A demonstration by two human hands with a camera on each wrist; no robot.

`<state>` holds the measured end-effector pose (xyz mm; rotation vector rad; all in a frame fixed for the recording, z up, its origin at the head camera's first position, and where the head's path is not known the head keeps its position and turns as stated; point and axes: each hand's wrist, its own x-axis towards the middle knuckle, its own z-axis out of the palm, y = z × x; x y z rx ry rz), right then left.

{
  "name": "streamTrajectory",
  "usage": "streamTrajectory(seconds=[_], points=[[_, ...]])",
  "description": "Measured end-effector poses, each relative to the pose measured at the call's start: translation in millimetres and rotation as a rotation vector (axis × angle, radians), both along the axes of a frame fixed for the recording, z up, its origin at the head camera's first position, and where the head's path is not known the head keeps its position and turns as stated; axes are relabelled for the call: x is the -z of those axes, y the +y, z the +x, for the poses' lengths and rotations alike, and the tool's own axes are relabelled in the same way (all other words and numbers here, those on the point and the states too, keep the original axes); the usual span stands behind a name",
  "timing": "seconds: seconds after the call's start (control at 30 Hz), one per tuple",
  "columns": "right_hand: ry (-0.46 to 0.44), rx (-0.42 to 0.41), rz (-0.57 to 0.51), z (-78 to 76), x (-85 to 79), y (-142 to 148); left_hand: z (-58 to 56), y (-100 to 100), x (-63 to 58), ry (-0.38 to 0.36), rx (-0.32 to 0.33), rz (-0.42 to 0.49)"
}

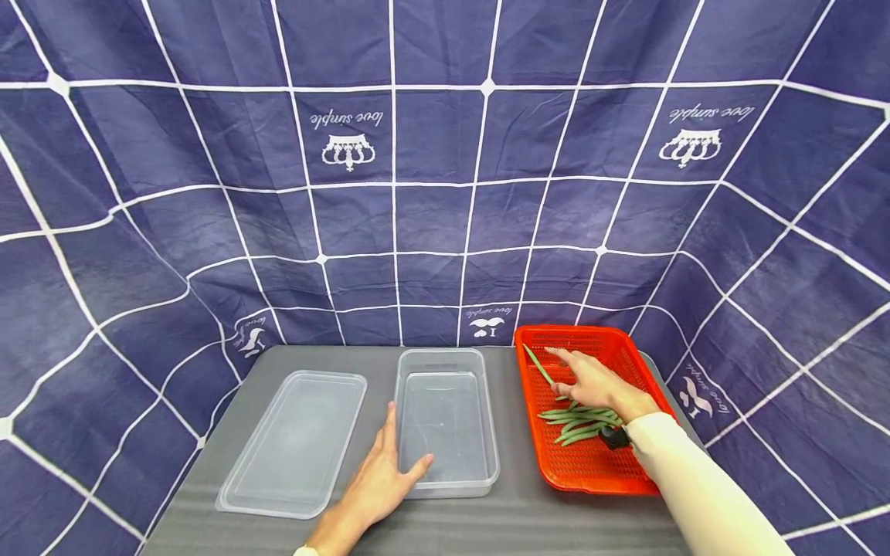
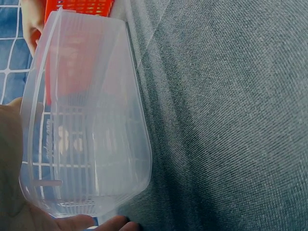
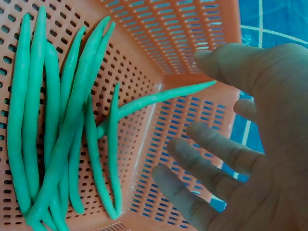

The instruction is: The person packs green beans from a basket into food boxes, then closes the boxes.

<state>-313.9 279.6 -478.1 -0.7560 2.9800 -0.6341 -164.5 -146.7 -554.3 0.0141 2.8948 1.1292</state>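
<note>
Several green beans (image 1: 580, 423) lie in a loose heap in the red plastic basket (image 1: 598, 472). One bean (image 1: 537, 363) leans apart from them against the basket's left wall. My right hand (image 1: 591, 382) hovers over the basket with its fingers spread; in the right wrist view the thumb and fingers (image 3: 211, 149) hold nothing, and the leaning bean points toward the gap between them. Beside the near left corner of the clear plastic container (image 1: 445, 421), my left hand (image 1: 382, 479) is spread around that corner, its thumb over the near rim. The container holds nothing.
A flat translucent lid (image 1: 295, 444) lies on the grey cloth-covered table (image 1: 514, 525), left of the container. Blue curtain (image 1: 445, 154) with white lines rises behind the table and along both sides. On my right wrist sits a small black device (image 1: 614, 438).
</note>
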Motion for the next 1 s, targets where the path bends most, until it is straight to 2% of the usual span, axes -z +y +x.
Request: streamTrajectory(seconds=[0.33, 0.57, 0.63, 0.73, 0.83, 0.87, 0.93, 1.0], points=[[-0.033, -0.016, -0.030, -20.1, 21.2, -1.3, 1.3, 2.6, 0.6, 0.036, 0.016, 0.000], [-0.017, -0.017, -0.049, -34.8, 38.1, 3.3, 1.7, 5.1, -1.6, 0.015, 0.017, 0.007], [-0.017, -0.029, -0.079, -43.8, 49.3, 7.8, 1.0, 5.0, -1.1, 0.019, 0.015, 0.007], [0.025, -0.081, -0.122, -70.6, 83.8, 23.0, 0.9, 4.8, 0.1, 0.024, 0.015, 0.010], [0.058, -0.118, -0.136, -91.5, 110.9, 33.6, 0.6, 4.4, 1.8, 0.022, 0.012, 0.010], [0.052, -0.121, -0.143, -93.0, 113.1, 32.8, 0.7, 4.1, 1.8, 0.024, 0.011, 0.007], [0.017, -0.104, -0.148, -85.7, 102.5, 23.9, 0.7, 3.1, 1.9, 0.030, 0.013, 0.005], [-0.026, -0.069, -0.145, -70.3, 82.9, 10.5, 0.9, 1.8, 1.5, 0.040, 0.015, 0.004]])
